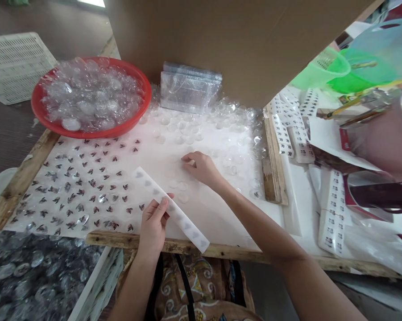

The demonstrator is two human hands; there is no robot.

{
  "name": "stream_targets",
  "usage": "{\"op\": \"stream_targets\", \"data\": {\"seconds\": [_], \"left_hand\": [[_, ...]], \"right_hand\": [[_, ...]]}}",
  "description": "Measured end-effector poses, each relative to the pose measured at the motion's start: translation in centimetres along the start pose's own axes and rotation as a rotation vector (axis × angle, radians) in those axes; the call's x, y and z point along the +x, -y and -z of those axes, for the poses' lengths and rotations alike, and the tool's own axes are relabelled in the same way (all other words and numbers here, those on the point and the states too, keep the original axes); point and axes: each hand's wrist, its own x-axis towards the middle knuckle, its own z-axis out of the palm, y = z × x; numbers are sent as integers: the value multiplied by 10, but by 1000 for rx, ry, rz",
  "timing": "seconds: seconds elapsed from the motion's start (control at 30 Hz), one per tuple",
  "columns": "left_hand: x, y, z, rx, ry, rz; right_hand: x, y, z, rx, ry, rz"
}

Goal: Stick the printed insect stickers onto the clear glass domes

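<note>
My left hand (154,218) pinches a long white strip of stickers (184,218) between thumb and fingers; faint grey marks show along it. The strip slants over the front of the white work surface (217,214). My right hand (201,167) is low over the middle of that surface, its thumb and fingertips drawn close together; anything between them is too small or clear to make out. Clear round plastic pieces (182,185) lie just below its fingers, and more are spread behind it. On the left are many clear pieces with small dark-red printed motifs (93,183).
A red basin (120,129) heaped with clear plastic pieces stands back left, near a clear plastic box (187,89). A large cardboard panel (201,35) rises behind. Wooden strips (274,169) edge the surface. Sticker sheets (333,214) and a dark mug (375,194) are right.
</note>
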Motion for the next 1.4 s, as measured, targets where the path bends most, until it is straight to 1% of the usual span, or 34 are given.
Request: {"op": "stream_targets", "data": {"seconds": [0.1, 0.17, 0.2, 0.33, 0.43, 0.53, 0.63, 0.7, 0.77, 0.83, 0.93, 0.97, 1.03, 1.13, 1.23, 1.33, 1.4], "left_hand": [[0, -1, -2, 2, -7, -10], [-1, -2, -3, 7, -5, -11], [-1, -2, -4, 10, -6, -9], [-1, -2, -4, 1, -31, -3], [-2, -3, -5, -13, -33, 11], [-3, -5, -6, -5, -30, 21], [-3, -5, -6, 3, -43, 30], [-3, -4, -5, 5, -36, 33], [-2, -2, -4, 9, -23, 23], [-2, -2, -3, 14, -11, 13], [-1, -2, -4, 14, -8, 14], [-2, -3, -4, 12, -11, 18], [-2, -4, -6, 12, -23, 24], [-3, -5, -8, 32, -26, 17], [-3, -4, -6, 45, -19, -2], [-1, -2, -4, 33, -9, -25], [0, -1, -3, 27, -4, -30]], "right_hand": [[0, 0, 4, -64, -118, 68], [4, 1, 6, -148, -176, 71], [6, 2, 7, -200, -173, 63], [16, 2, 5, -376, -69, 34], [20, -1, 2, -414, -81, 31], [23, -5, 3, -358, -126, 46], [28, -6, 9, -192, -171, 68], [31, -4, 14, -99, -179, 42], [33, -2, 18, -95, -184, 16], [33, 0, 20, -193, -169, 2], [31, 1, 18, -389, -85, -37], [31, 1, 16, -430, -63, -45], [30, 0, 14, -460, -60, -40], [31, 0, 14, -403, -105, -35], [33, 3, 18, -241, -122, -33], [34, 8, 22, -98, -43, -80], [35, 10, 23, -87, 46, -120]]}}
